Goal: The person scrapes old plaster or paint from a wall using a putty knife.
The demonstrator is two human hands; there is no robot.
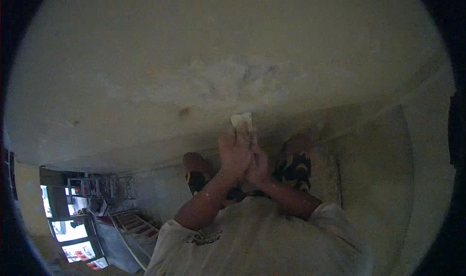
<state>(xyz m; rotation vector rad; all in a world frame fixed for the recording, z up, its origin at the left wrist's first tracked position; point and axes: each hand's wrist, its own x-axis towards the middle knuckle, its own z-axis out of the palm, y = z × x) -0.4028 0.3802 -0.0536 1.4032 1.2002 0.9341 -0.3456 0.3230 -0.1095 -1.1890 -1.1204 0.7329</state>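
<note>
In front of me rises a beige wall [109,50] with a whitish, uneven patch [229,75]. Close below that patch, a pale flat piece [241,118], possibly a scraper blade, sticks out beyond my fingertips. My left hand [235,154] lies over it with its fingers stretched towards the wall. Pressed against its side is my right hand [259,166], whose fingers run along the piece's right edge. The dim light blurs both hands, and they cover the rest of the piece. Whether its edge touches the wall is unclear.
My bent knees, in dark patterned shorts [296,170], flank my hands. A brown spot [185,111] marks the wall. To the far left are a ladder [134,223], a grey panel [116,247], metal frames [87,186] and bright windows [69,230]. Another wall surface [375,174] lies right.
</note>
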